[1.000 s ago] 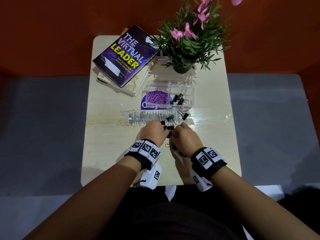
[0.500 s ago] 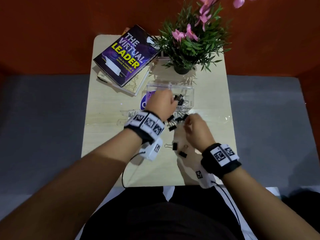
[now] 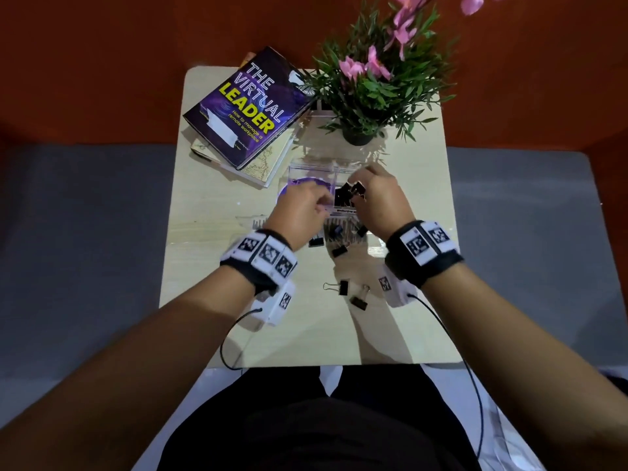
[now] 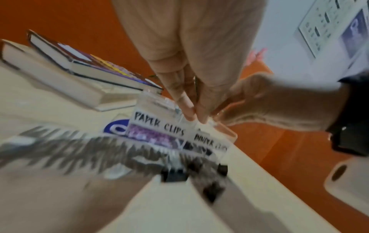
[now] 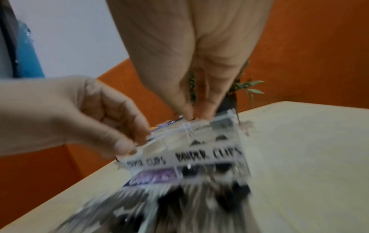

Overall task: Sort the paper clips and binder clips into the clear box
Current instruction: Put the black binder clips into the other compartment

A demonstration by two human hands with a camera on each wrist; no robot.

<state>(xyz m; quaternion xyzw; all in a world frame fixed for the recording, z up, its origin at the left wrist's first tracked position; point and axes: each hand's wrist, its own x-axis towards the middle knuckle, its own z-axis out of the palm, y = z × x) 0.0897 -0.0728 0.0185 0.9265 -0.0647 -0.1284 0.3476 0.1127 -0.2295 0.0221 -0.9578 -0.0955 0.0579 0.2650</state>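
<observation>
Box (image 3: 314, 171) sat at 12 o'clock from both your hands. Right hand (image 3: 379, 195) hovered over binder side, fingers bunched, contents unclear. Left hand (image 3: 300, 209) curled, seemingly empty. Loose binder clips (image 3: 343, 287) lay at 6 o'clock, between wrists.

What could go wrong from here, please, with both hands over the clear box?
Both the left hand and right hand crowd the small clear box; a binder clip could land among the purple paper clips. The loose binder clips beside the right wrist could get swept off the table.
</observation>
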